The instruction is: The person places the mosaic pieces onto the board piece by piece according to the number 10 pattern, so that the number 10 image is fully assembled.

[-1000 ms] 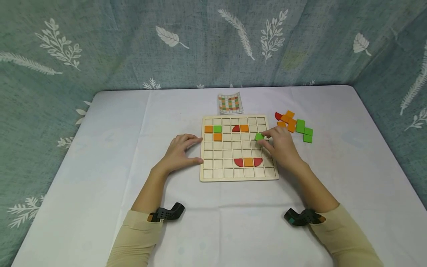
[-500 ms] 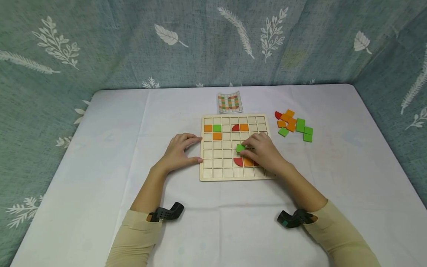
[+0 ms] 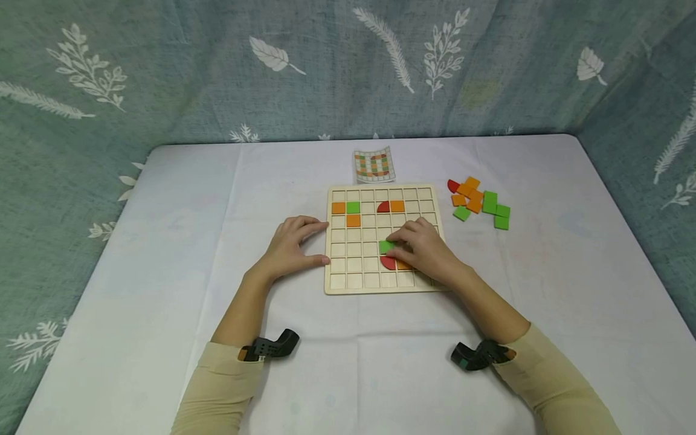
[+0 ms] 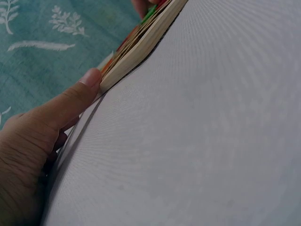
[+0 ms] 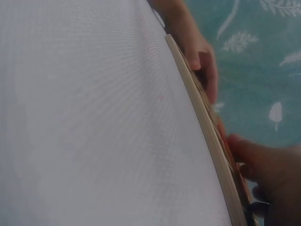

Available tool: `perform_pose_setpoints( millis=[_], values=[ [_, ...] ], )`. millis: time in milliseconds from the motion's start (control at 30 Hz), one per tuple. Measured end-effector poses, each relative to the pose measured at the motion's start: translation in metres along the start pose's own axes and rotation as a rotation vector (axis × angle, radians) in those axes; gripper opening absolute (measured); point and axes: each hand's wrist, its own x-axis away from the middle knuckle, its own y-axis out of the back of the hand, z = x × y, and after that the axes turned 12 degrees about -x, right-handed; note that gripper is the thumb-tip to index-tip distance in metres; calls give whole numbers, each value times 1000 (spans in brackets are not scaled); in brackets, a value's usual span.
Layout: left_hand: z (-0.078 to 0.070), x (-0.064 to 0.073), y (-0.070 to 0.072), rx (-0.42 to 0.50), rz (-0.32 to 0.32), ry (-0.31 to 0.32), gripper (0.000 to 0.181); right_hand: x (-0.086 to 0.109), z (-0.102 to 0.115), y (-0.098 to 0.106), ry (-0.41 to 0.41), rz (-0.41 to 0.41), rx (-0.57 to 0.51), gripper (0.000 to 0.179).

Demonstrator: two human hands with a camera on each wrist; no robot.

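A wooden grid board lies flat on the table. My left hand rests by its left edge, thumb and fingers spread, their tips touching the rim; in the left wrist view the thumb meets the board's corner. Over the lower middle of the grid, my right hand pinches a green square tile between thumb and fingers. Just below that tile sits a red quarter-round tile, with an orange tile beside it, partly under my hand. Whether the green tile lies fully in its cell I cannot tell.
Orange tiles, a green tile and a red quarter-round tile sit in the upper cells. A printed pattern card lies behind the board. Loose orange tiles, green tiles and a red piece lie to the right.
My right hand has carried the green tile from the board's right side leftward and down to the cell above the red piece. The left hand stays at the edge.
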Motion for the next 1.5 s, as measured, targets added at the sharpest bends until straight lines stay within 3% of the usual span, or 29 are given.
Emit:
perform_pose_setpoints(
  millis=[300,633,833,1100,1267,1500],
  values=[
    [1,0,0,-4,2,-1,76,-2,-4,10,53,-110,-13,29],
    [0,0,0,-5,-2,-8,76,3,-20,37,-159,-192,-47,32],
    [0,0,-1,-5,5,-7,76,16,-33,53,-233,-283,-45,31],
    [0,2,1,-9,12,9,74,27,-55,68,-358,-347,-32,30],
    [-1,3,2,-6,16,19,75,28,-63,69,-426,-352,28,33],
    [-1,0,1,-6,8,5,75,30,-63,74,-477,-287,38,37]
  ],
)
